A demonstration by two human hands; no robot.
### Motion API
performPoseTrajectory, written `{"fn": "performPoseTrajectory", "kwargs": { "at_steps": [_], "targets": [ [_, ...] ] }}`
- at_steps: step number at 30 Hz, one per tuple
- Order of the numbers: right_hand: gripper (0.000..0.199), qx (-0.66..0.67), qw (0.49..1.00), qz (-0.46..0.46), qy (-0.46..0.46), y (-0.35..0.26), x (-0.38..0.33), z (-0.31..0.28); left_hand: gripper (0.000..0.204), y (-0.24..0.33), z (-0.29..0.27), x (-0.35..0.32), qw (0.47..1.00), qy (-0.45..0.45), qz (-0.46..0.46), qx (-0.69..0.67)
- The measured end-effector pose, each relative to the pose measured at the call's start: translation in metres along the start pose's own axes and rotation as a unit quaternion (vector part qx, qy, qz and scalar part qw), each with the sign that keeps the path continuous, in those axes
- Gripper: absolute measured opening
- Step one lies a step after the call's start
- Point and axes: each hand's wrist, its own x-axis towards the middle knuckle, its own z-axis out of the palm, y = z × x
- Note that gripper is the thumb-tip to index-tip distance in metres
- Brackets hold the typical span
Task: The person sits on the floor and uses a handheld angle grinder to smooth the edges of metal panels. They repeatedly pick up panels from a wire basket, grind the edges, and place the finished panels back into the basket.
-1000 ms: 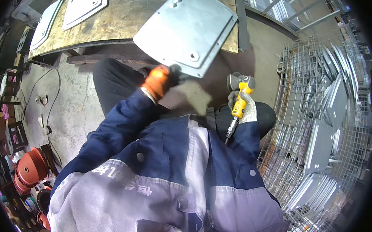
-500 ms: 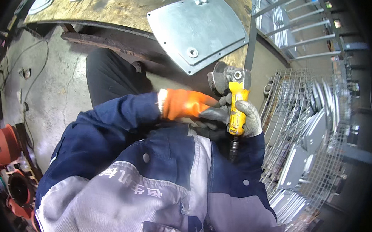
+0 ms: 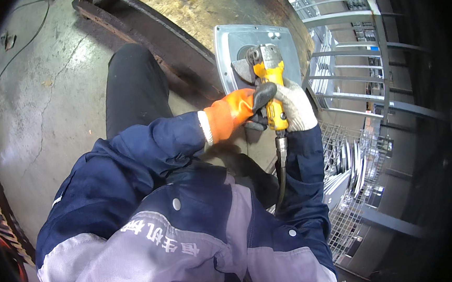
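A yellow angle grinder point(image 3: 273, 77) is gripped in both gloved hands in front of my chest. My left hand point(image 3: 229, 113), in an orange glove with dark fingertips, closes around the body from the left. From the right, my right hand point(image 3: 296, 107) in a whitish glove wraps the same body. The grinder's head and guard overlap a grey metal cover plate point(image 3: 288, 47) in this view. I cannot tell whether the disc touches the plate. A hose point(image 3: 282, 184) runs from the grinder's rear end down along my right sleeve.
The plate lies on a worn wooden workbench point(image 3: 186, 15). To the right stand a metal rack point(image 3: 340, 19) and a wire basket point(image 3: 342, 227) holding several grey plates point(image 3: 347, 166). On the floor at far left lies a dark cable point(image 3: 8, 62).
The grinder and both hands have moved up and forward, from beside the plate's near edge to over it in view. My left hand now closes on the grinder's body. The view has shifted too.
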Motion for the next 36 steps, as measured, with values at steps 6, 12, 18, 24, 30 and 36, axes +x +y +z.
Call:
{"fn": "performPoseTrajectory", "kwargs": {
  "at_steps": [6, 12, 18, 24, 30, 36],
  "targets": [
    [0.034, -0.091, 0.996, 0.016, 0.007, -0.016, 0.054, 0.019, 0.046, 0.017, -0.013, 0.019, 0.983, 0.111, -0.02, -0.144],
    [0.036, -0.15, 0.988, 0.033, 0.013, -0.023, 0.072, 0.025, 0.042, 0.003, -0.03, 0.033, 0.961, 0.1, -0.014, -0.257],
    [0.038, -0.17, 0.983, 0.072, -0.012, -0.021, 0.069, 0.016, 0.064, -0.048, -0.045, 0.057, 0.98, 0.109, 0.164, -0.027],
    [0.037, -0.129, 0.988, 0.084, -0.018, -0.009, 0.045, 0.012, 0.059, -0.057, -0.02, 0.037, 0.966, 0.083, 0.001, -0.247],
    [0.038, -0.126, 0.985, 0.11, -0.032, 0.001, 0.013, 0.009, 0.063, -0.083, 0.001, 0.018, 0.989, 0.121, 0.054, -0.071],
    [0.038, -0.111, 0.987, 0.119, -0.012, 0.023, -0.022, 0.01, 0.067, -0.119, 0.017, -0.007, 0.989, 0.116, 0.013, -0.095]
  ]
}}
